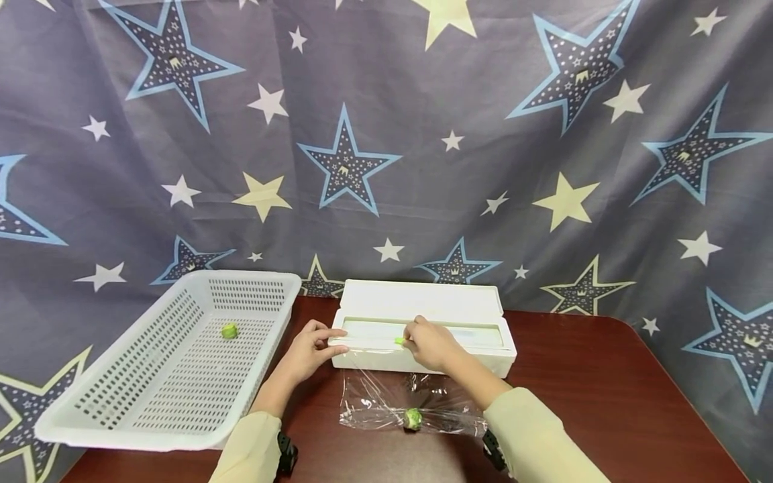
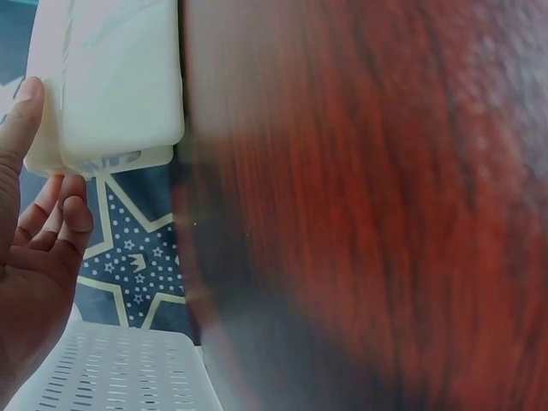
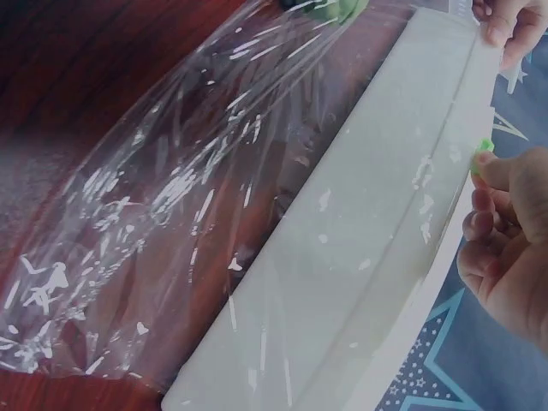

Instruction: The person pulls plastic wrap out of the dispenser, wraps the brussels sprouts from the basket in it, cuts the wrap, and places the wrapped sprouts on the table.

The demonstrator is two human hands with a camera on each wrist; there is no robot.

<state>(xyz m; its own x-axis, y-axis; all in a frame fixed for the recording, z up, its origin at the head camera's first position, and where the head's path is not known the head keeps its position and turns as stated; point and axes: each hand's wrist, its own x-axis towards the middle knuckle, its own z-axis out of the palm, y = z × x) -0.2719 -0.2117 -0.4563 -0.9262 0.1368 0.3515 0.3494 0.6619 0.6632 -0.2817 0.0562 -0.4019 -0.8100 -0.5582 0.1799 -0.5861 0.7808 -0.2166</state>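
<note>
Green slider between right fingers

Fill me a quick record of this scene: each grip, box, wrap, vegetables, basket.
Left grip: holds the box's left end
Right grip: pinches a small green tab at the box
Box: white, long, lid open, on the table
Wrap: clear, spread from box toward the person
Near vegetable: green, at the wrap; over or under unclear
Far vegetable: green, inside basket
Basket: white, slotted, left of box
</note>
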